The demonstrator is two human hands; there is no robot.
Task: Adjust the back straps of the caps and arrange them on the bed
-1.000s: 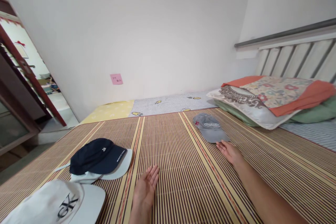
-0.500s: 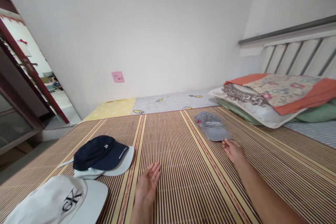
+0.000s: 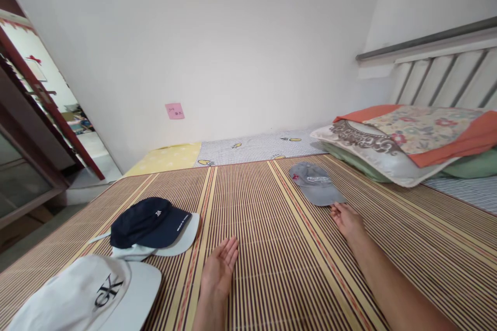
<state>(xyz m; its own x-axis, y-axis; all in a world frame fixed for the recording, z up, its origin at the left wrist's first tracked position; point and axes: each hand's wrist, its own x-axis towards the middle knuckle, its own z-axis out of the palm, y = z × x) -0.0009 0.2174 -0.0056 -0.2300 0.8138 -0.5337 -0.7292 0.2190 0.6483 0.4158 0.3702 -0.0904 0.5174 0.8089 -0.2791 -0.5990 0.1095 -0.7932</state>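
A grey baseball cap (image 3: 315, 182) with white lettering lies on the striped mat, its brim pointing toward me. At the edge of that brim, my right hand (image 3: 347, 219) has its fingers closed in a pinch. My left hand (image 3: 220, 268) rests palm up over the mat, fingers stretched out and nothing in it. To its left, a navy cap (image 3: 145, 222) sits on top of a white cap (image 3: 185, 242), which it mostly hides. Nearer to me is a larger white cap (image 3: 87, 289) with black "CK" lettering, partly cut off by the frame.
The striped mat (image 3: 264, 279) covers the bed. Pillows (image 3: 423, 134) with an orange-edged floral cover lie at the right, below a white railing (image 3: 442, 83). A pink note (image 3: 174, 111) is stuck to the wall. An open door (image 3: 50, 103) stands at the left.
The view has shifted slightly. Both hands and the caps keep nearly the same places relative to each other.
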